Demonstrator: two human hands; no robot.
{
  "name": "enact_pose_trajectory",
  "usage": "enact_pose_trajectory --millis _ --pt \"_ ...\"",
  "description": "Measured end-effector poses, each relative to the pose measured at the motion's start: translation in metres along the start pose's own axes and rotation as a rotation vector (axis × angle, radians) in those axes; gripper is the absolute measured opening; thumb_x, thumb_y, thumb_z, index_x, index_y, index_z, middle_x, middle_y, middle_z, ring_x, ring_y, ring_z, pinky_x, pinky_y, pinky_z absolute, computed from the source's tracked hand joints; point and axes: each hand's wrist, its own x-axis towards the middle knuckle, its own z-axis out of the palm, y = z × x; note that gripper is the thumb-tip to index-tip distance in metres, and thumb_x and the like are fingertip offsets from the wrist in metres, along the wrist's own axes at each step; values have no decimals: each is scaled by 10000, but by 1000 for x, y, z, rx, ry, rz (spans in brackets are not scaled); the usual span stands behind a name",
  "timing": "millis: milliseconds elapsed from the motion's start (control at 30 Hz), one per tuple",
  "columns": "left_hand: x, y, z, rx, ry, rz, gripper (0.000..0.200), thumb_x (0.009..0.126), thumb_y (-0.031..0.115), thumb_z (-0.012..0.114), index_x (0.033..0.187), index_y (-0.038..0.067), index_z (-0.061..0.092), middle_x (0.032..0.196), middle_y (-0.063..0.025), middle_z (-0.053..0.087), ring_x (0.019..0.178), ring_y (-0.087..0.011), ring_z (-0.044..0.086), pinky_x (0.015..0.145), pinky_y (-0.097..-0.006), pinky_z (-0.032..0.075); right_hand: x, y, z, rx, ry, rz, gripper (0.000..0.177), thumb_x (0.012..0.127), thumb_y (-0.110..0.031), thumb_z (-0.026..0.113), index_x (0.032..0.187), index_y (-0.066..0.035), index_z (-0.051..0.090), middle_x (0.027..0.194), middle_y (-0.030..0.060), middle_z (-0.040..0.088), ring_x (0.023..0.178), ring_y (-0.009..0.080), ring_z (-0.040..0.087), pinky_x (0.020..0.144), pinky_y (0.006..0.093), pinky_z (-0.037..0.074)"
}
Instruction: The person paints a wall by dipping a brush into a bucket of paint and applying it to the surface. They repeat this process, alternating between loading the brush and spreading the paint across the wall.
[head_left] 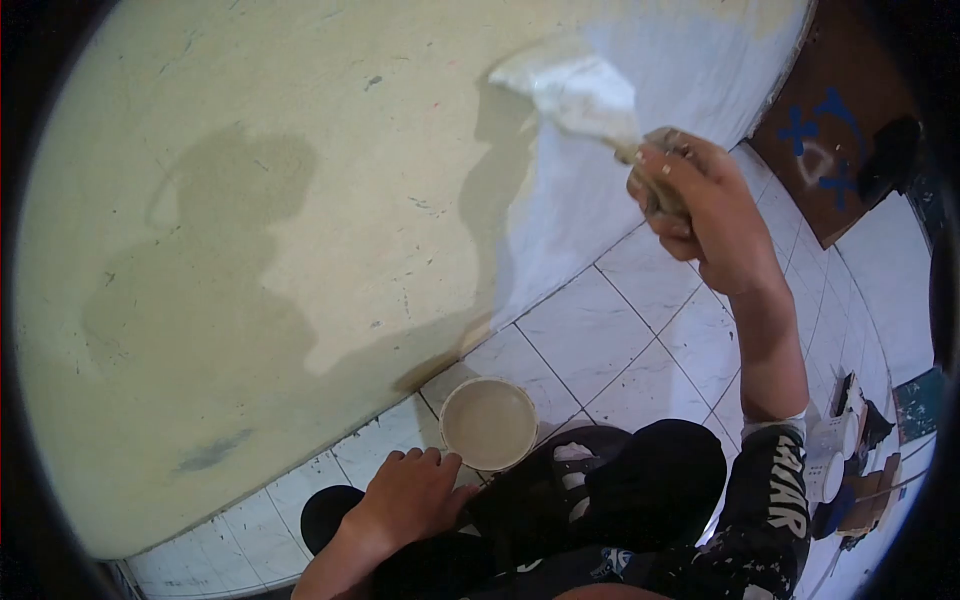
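Note:
My right hand is closed around the handle of a wide paintbrush, whose bristles are coated in white. The brush head overlaps the edge of a wet-looking white patch on the pale yellow wall. My left hand rests low, over my left knee, with its fingers bent forward and partly apart. Just ahead of it, a round tub of off-white liquid stands on the tiled floor against the wall's foot, its rim right by the left fingertips.
White floor tiles run along the wall and show dark specks. A brown board with blue marks leans at the upper right. White perforated containers and other clutter lie at the right edge. Shadows fall across the wall.

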Motion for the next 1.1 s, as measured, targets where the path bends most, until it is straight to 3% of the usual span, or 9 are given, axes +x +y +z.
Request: enact_pose_trajectory --millis 133,267,567,700,833,900,1033,1067,1100 --pt "-8 0 0 -4 1 17 447 1004 423 532 1136 6 622 1014 -209 674 1003 -374 645 931 -462 491 15 27 15 93 52 -45 169 1015 -207 547 992 -40 544 781 23 546 527 33 373 404 201 254" --pt "-15 0 0 -4 -5 -2 449 1008 424 526 1137 5 622 1014 -208 675 1006 -370 645 933 -464 492 34 129 27 368 -73 121 170 1015 -223 557 1011 -58 516 754 29 538 499 48 378 395 218 247" --pt "-20 5 5 8 44 36 450 1014 424 518 1129 1 620 978 -223 672 962 -387 648 899 -467 501 12 276 35 141 -48 501 209 986 -218 578 982 -12 540 765 66 559 538 96 436 401 253 294" --pt "-22 7 7 1 58 41 459 1015 438 512 1123 6 622 954 -222 674 934 -396 651 877 -469 509 23 250 27 -59 -72 530 233 956 -205 573 924 26 569 758 88 568 572 135 468 427 283 349" --pt "-23 8 4 10 52 16 461 1014 448 510 1114 13 623 964 -220 675 940 -398 652 871 -473 512 34 149 22 -56 -124 384 240 955 -163 575 834 43 591 738 88 572 566 131 458 435 280 353" --pt "-22 6 7 5 90 53 463 1011 456 509 1107 18 624 971 -220 675 931 -402 655 853 -477 520 30 101 18 -8 -123 314 239 957 -159 577 803 24 580 708 65 544 531 101 413 409 266 297" --pt "-19 7 4 -7 79 75 462 1011 453 509 1110 17 624 976 -219 674 927 -403 655 849 -477 521 15 16 12 -44 -84 150 270 986 -207 581 864 33 596 730 64 549 554 88 411 433 239 308" --pt "-19 8 2 13 68 65 457 1012 448 509 1109 16 624 977 -217 675 927 -402 655 850 -476 520 8 1 18 -16 12 68 271 993 -214 581 894 37 607 741 55 547 563 80 407 439 234 315" --pt "-19 9 1 30 56 53 452 1013 442 509 1109 15 625 977 -216 676 928 -401 655 851 -476 520 5 -14 14 -21 -52 -14 258 995 -208 578 926 38 611 730 41 533 564 69 400 435 219 305"
